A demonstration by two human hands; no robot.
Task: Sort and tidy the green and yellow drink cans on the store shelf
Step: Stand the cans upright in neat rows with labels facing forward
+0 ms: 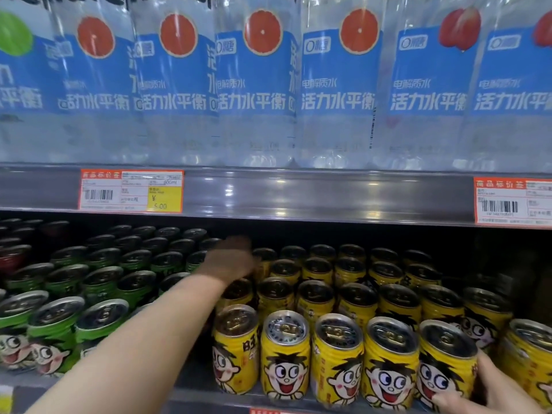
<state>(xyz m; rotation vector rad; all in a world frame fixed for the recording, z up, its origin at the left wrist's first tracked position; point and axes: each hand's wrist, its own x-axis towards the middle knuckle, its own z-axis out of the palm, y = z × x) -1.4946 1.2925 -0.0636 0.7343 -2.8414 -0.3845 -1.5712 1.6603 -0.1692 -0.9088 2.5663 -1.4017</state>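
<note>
Green cans (pixel 56 324) with a cartoon face fill the left half of the lower shelf. Yellow cans (pixel 283 351) of the same design fill the right half in several rows. My left arm stretches deep into the shelf along the gap between the two colours. My left hand (pixel 231 259) is blurred, over the back rows where green meets yellow, and its grip is unclear. My right hand (pixel 490 389) is at the bottom right. It holds a front-row yellow can (pixel 442 360), with the thumb in front and the fingers round its right side.
The upper shelf rail (pixel 298 195) hangs low over the cans and carries price tags (pixel 131 191). Above it stand large clear bottles with blue labels (pixel 257 85). A dark red can (pixel 12 258) shows at the far left. The shelf's front lip (pixel 191 392) runs below.
</note>
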